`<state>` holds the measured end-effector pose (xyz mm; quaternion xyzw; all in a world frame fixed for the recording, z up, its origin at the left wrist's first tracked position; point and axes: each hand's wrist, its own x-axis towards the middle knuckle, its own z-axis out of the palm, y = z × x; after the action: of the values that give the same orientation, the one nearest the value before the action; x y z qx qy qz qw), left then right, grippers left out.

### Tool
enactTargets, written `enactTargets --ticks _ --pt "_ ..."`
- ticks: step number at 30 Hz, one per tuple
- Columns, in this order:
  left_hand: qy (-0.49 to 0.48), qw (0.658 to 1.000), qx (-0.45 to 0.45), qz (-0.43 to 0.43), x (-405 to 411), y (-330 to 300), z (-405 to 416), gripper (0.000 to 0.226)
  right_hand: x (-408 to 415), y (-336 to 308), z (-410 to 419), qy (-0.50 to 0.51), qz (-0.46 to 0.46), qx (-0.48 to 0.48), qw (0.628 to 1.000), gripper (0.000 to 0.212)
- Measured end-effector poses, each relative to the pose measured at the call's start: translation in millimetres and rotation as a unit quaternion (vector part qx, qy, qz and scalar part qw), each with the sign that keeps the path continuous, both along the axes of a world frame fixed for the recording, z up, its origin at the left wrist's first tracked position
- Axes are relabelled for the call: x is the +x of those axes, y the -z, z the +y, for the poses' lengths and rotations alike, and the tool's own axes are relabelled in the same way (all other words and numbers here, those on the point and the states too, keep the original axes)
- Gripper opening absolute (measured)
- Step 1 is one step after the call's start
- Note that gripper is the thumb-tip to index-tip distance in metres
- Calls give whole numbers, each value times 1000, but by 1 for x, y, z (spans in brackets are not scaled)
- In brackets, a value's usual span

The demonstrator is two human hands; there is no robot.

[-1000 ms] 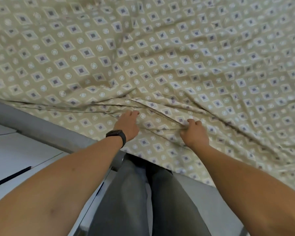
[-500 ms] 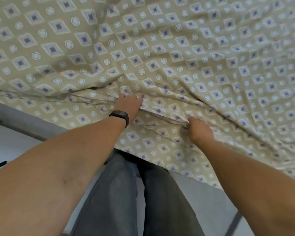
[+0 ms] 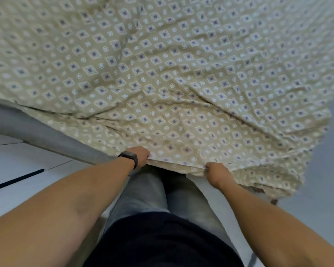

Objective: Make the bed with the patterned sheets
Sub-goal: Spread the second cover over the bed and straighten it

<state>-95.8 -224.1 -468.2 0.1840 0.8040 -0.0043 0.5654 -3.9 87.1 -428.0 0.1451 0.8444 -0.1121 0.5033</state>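
Observation:
A beige patterned sheet (image 3: 181, 78) with dark diamonds and white rings covers the bed and fills most of the head view. Its near edge hangs over the side in front of my legs. My left hand (image 3: 141, 155), with a black watch on the wrist, grips that edge. About a forearm's length to the right, my right hand (image 3: 217, 173) pinches the same edge. The fabric is wrinkled and bunched between and beyond the hands. The fingertips of both hands are tucked under the cloth.
A grey bed frame rail (image 3: 42, 133) runs diagonally at the left, uncovered by the sheet. Pale tiled floor (image 3: 17, 166) lies left and right of the bed. The sheet's corner droops at the lower right (image 3: 274, 187).
Both hands have drawn back toward me from the top of the bed to its near edge, pulling the sheet's hem along. The view has tilted down, showing more of my body.

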Motion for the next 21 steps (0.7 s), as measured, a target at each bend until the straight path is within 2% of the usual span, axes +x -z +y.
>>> enactTargets --ticks 2,6,9,12,14,17,19,21 --pt "-2 1000 -3 -24 4 -13 -3 13 16 -15 -9 -8 -18 -19 1000 26" --pt "10 1000 -9 -24 10 -37 -1 22 36 -38 -18 -3 2 -23 1000 27" --pt "19 999 -36 13 20 -55 8 22 46 -54 -14 15 25 -26 999 32" --pt "7 997 -71 14 27 -65 11 21 53 -61 -9 18 22 -53 998 36" --pt "13 993 -115 -11 39 -72 6 25 65 -62 -10 -26 -4 -97 995 41" --pt "15 981 -192 -9 68 -79 1 45 83 -61 -23 -100 -23 -158 982 44" --pt "25 975 -220 -18 89 -90 14 40 86 -64 -20 -103 -15 -182 978 48" --pt "-10 978 -207 0 107 -98 44 35 86 -70 -1 -93 3 -204 974 56"
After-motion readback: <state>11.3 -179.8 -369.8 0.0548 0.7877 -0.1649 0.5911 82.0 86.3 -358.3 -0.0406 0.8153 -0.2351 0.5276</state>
